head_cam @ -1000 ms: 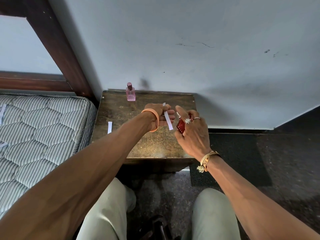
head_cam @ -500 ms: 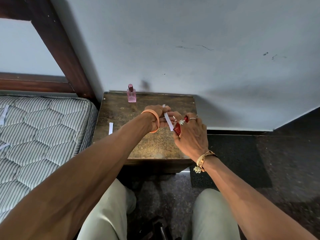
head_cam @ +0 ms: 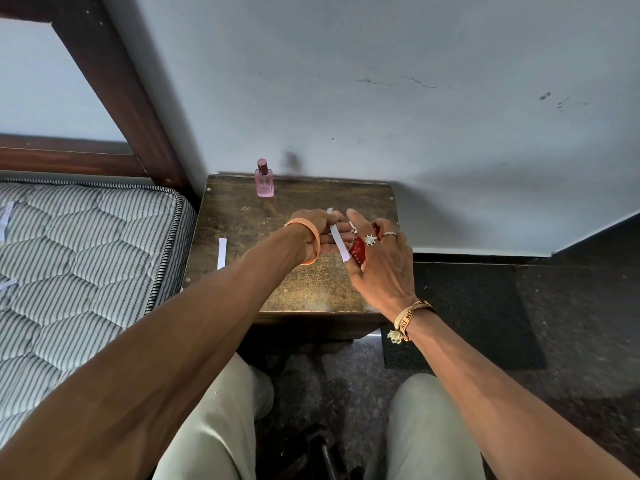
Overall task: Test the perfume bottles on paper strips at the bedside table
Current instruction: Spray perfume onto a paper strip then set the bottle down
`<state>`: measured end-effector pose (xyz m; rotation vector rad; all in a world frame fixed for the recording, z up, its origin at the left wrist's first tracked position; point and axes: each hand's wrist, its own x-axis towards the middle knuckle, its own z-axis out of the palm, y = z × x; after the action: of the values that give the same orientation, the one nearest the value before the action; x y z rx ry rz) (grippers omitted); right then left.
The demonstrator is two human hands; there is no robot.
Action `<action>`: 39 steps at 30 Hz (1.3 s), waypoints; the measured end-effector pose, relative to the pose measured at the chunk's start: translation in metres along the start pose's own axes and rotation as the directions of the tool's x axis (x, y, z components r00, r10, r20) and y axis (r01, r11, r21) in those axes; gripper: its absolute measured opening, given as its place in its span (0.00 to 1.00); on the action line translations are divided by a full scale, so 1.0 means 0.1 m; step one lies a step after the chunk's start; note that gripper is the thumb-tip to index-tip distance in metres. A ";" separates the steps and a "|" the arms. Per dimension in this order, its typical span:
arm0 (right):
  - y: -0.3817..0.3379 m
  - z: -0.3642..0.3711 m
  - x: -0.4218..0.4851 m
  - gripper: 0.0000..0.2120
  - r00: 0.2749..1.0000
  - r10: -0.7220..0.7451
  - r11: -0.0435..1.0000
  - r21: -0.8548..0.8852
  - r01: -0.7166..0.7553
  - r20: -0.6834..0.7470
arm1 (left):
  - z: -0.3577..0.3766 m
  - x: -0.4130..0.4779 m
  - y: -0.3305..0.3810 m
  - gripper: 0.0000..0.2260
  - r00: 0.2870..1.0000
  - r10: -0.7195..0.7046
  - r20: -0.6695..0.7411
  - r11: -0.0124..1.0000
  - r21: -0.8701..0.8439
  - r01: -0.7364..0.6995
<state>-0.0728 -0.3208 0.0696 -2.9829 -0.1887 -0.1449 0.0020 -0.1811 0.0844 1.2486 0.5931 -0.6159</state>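
Both our arms stretch out over the middle of the counter [head_cam: 304, 289]. Our left hand [head_cam: 311, 233], knuckles up, pinches a white paper strip [head_cam: 337, 242] that slants down toward us. Just beside it, our right hand [head_cam: 381, 268] curls round a small red bottle [head_cam: 358, 250] with the forefinger raised straight. We cannot tell whether bottle and strip touch. A pink bottle [head_cam: 265, 180] stands upright at the counter's far edge, and a second strip [head_cam: 222, 253] lies flat near its left edge.
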 end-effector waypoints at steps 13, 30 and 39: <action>-0.03 0.01 0.03 0.19 0.995 0.044 0.998 -0.053 -0.040 0.094 | 0.00 0.06 -0.01 0.08 1.000 0.006 0.003 1.000 -0.018 -0.006; 0.00 0.13 0.05 0.31 0.999 0.048 0.997 0.054 -0.048 0.008 | -0.03 0.07 -0.04 0.08 1.000 -0.010 0.011 1.000 -0.004 0.010; 0.04 0.16 0.05 0.37 0.996 0.088 0.978 0.194 -0.080 -0.034 | -0.02 0.08 -0.04 0.08 1.000 -0.001 0.022 1.000 -0.001 0.001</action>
<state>-0.0657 -0.3219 0.0539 -2.7866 -0.0669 -0.1700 0.0042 -0.1811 0.0753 1.2391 0.5751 -0.6292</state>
